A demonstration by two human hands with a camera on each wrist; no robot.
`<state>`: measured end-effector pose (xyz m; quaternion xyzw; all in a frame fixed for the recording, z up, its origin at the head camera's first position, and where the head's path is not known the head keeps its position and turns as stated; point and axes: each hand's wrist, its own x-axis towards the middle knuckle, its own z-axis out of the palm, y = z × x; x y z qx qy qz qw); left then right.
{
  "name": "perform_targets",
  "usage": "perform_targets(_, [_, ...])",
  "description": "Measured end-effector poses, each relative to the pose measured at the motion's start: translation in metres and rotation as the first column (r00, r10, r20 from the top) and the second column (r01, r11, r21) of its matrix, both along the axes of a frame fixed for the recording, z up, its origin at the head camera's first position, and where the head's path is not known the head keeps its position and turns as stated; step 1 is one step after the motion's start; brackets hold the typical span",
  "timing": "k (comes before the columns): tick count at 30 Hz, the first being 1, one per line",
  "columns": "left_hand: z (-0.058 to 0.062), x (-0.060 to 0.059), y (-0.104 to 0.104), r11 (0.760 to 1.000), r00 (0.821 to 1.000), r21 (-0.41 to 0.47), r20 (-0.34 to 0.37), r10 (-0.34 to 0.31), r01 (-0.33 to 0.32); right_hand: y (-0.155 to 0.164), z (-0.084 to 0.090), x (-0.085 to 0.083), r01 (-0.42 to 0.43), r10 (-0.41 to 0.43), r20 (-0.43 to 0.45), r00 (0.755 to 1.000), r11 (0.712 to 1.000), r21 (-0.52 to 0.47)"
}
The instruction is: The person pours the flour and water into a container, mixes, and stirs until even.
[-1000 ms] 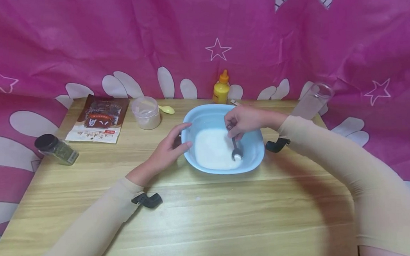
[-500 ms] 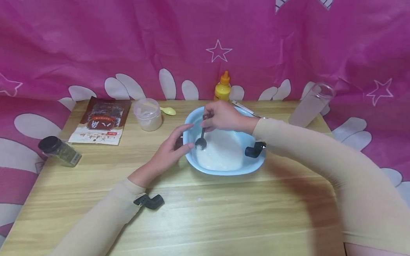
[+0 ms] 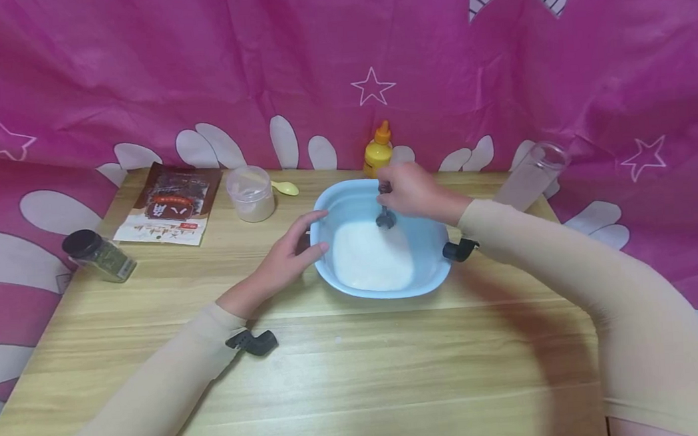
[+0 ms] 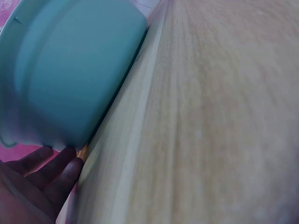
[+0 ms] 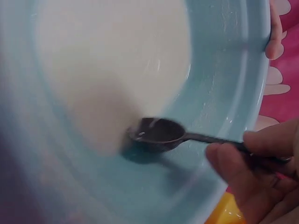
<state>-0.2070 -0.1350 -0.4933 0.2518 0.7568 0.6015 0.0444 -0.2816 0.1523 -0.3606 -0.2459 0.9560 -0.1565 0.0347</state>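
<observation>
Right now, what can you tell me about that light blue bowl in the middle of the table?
The bowl is a light blue, rounded-square basin that looks like plastic, standing upright on the wooden table. White liquid lies in its bottom. The left hand touches its left rim, while the right hand holds a dark spoon whose scoop dips in at the far side.

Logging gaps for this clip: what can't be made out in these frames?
- Pouch print: too small in the head view.
- Dark-lidded jar contents: too small there.
- Left hand fingertips on the blue basin: cut off by the left wrist view's edge, dark.
- White contents: liquid or powder unclear; blurred in the right wrist view.
- Spoon handle end: hidden by the right hand.
</observation>
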Motion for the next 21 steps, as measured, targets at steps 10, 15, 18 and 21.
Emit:
perform_targets(10, [0.001, 0.000, 0.000, 1.000, 1.000, -0.001, 0.011, -0.002, 0.002, -0.004, 0.001, 0.010, 0.047, -0.047, 0.048, 0.998, 0.999, -0.007])
perform_targets(15, [0.002, 0.001, 0.000, 1.000, 1.000, -0.005, 0.015, -0.007, 0.008, -0.018, -0.006, 0.012, 0.029, -0.028, 0.014, 1.000, 0.996, -0.084])
perform_targets(18, [0.002, 0.001, 0.000, 1.000, 1.000, 0.002, 0.015, -0.016, 0.016, -0.024, -0.013, 0.013, 0.010, -0.009, 0.003, 1.000, 0.989, -0.148])
perform_targets(21, [0.002, 0.001, -0.001, 1.000, 1.000, 0.006, 0.013, -0.020, 0.020, -0.030, -0.018, 0.015, -0.023, 0.030, 0.030, 0.999, 0.976, -0.217])
